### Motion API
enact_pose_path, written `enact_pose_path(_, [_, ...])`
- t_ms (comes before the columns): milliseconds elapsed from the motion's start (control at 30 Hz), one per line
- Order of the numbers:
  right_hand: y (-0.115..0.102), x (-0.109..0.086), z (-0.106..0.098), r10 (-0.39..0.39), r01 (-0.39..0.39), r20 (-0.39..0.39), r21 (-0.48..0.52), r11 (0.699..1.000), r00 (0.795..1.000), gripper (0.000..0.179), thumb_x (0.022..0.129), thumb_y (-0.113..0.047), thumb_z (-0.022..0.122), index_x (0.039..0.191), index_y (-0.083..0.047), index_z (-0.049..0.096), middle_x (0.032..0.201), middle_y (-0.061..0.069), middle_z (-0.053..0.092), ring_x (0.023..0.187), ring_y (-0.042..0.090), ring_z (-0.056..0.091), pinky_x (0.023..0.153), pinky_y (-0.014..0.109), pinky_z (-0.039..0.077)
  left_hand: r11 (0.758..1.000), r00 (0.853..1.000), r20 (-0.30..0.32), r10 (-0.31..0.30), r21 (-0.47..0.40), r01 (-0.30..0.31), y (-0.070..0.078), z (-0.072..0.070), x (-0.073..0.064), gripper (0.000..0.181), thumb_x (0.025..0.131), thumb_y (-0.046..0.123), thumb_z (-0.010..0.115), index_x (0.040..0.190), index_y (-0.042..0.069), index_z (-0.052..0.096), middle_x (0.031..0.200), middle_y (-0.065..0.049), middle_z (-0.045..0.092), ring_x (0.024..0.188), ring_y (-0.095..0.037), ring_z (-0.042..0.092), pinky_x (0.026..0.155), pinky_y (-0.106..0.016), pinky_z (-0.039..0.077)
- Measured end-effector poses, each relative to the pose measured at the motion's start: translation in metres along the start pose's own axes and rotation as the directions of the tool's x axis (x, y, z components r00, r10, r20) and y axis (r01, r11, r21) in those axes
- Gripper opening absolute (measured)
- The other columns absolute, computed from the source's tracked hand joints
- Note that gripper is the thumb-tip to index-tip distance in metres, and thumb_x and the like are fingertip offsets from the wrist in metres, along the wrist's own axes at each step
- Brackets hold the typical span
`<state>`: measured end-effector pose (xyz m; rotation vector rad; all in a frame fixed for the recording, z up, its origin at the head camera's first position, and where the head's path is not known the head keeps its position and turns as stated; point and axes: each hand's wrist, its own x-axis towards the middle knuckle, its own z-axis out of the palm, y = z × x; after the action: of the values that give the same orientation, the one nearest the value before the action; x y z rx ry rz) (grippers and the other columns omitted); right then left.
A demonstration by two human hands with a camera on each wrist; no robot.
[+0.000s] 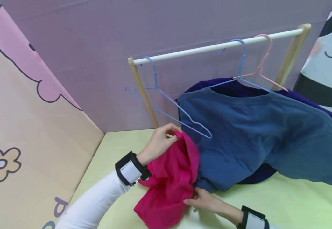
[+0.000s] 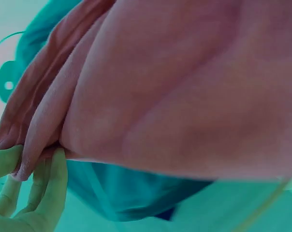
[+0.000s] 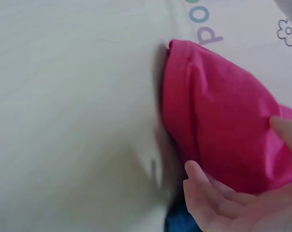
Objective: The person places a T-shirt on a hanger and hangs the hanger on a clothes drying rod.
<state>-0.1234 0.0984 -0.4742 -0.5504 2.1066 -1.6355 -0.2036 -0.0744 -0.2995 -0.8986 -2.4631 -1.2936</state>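
Note:
A bright pink garment (image 1: 173, 181) hangs bunched from my left hand (image 1: 160, 141), its lower part spread over the table. Thumb and fingers of that hand pinch its top edge, and in the left wrist view its folds gather at the fingertips. At the garment's lower right side is my right hand (image 1: 207, 201). The right wrist view shows that hand's thumb against the pink cloth and its other fingers extended along the edge, not curled round it. Just above the left hand, a bare blue hanger (image 1: 180, 109) dangles at a slant from the rod.
A white rod (image 1: 188, 52) on wooden posts (image 1: 293, 57) crosses the back. To the right, a blue-grey shirt (image 1: 240, 127) hangs on another blue hanger (image 1: 242, 63), in front of a dark purple garment (image 1: 323, 109) and a pink hanger (image 1: 264, 60). The table (image 1: 120, 143) is pale yellow-green.

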Motion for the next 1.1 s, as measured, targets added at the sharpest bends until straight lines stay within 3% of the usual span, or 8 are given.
enact_pose_path(200, [0.007,0.005,0.007,0.061,-0.058,-0.104,0.037,0.998,0.993,0.028,0.081,-0.02,0.059,0.093,0.005,0.052,0.062,0.004,0.059,0.055,0.02,0.056,0.049,0.034,0.048,0.997,0.996,0.065,-0.06,0.048,0.057,-0.031,0.007,-0.016,0.017,0.078,-0.003,0.057,0.092,0.005,0.061,0.088,-0.01,0.063,0.08,-0.018,0.057,0.074,-0.038,0.051])
enact_pose_path(367, [0.003,0.008,0.004,0.051,-0.031,-0.144,0.134,0.99,0.988,0.018,0.084,-0.008,0.053,0.089,0.008,0.055,0.066,0.015,0.064,0.059,0.023,0.061,0.054,0.032,0.052,0.993,0.986,0.145,-0.078,0.095,0.065,-0.049,0.009,-0.039,0.032,0.075,-0.001,0.063,0.105,0.007,0.057,0.103,-0.011,0.061,0.093,-0.021,0.054,0.08,-0.042,0.048])
enact_pose_path(433, [-0.004,0.007,0.001,0.021,0.002,-0.139,0.16,0.987,0.99,0.017,0.084,-0.007,0.052,0.088,0.01,0.055,0.069,0.019,0.064,0.061,0.023,0.062,0.055,0.029,0.053,0.993,0.983,0.16,-0.088,0.094,0.074,-0.051,0.008,-0.05,0.046,0.074,0.0,0.065,0.117,0.006,0.049,0.11,-0.013,0.056,0.095,-0.025,0.053,0.081,-0.045,0.047])
enact_pose_path(567, [-0.029,0.003,-0.008,0.004,0.029,-0.146,0.226,0.974,0.989,0.021,0.085,-0.01,0.053,0.092,0.01,0.056,0.069,0.014,0.065,0.062,0.019,0.061,0.058,0.027,0.053,0.991,0.983,0.153,-0.106,0.094,0.092,-0.045,0.004,-0.072,0.072,0.072,0.004,0.069,0.131,0.007,0.029,0.116,-0.017,0.047,0.1,-0.03,0.049,0.08,-0.047,0.048])
enact_pose_path(700, [-0.055,0.004,-0.019,0.07,-0.011,-0.175,0.315,0.949,0.982,0.02,0.086,-0.013,0.053,0.089,0.006,0.055,0.066,0.005,0.063,0.062,0.015,0.061,0.061,0.026,0.053,0.984,0.977,0.18,-0.112,0.156,0.084,-0.029,0.002,-0.093,0.078,0.071,0.019,0.072,0.132,0.008,0.025,0.115,-0.016,0.047,0.102,-0.027,0.048,0.078,-0.045,0.05])
enact_pose_path(867, [-0.079,0.014,-0.031,0.137,-0.048,-0.207,0.385,0.922,0.969,0.02,0.087,-0.016,0.052,0.09,0.004,0.052,0.072,0.005,0.065,0.071,0.019,0.062,0.069,0.031,0.053,0.964,0.936,0.308,-0.17,0.251,0.093,-0.017,0.013,-0.117,0.082,0.069,0.045,0.07,0.13,0.008,0.028,0.118,-0.01,0.048,0.106,-0.022,0.045,0.084,-0.042,0.047])
enact_pose_path(967, [-0.087,0.022,-0.034,0.134,-0.028,-0.228,0.417,0.908,0.964,0.017,0.089,-0.015,0.05,0.088,0.003,0.051,0.078,0.006,0.064,0.077,0.022,0.062,0.073,0.033,0.052,0.95,0.909,0.335,-0.247,0.267,0.16,-0.017,0.025,-0.126,0.095,0.065,0.052,0.069,0.133,0.007,0.021,0.125,-0.012,0.043,0.111,-0.025,0.042,0.085,-0.043,0.046])
enact_pose_path(1100, [-0.094,0.034,-0.036,0.143,0.01,-0.274,0.489,0.872,0.951,0.015,0.09,-0.012,0.048,0.078,-0.003,0.044,0.083,0.005,0.06,0.081,0.022,0.062,0.075,0.032,0.051,0.927,0.879,0.322,-0.352,0.251,0.279,-0.021,0.041,-0.133,0.109,0.061,0.051,0.071,0.138,0.012,0.005,0.131,-0.015,0.034,0.115,-0.028,0.037,0.083,-0.045,0.047])
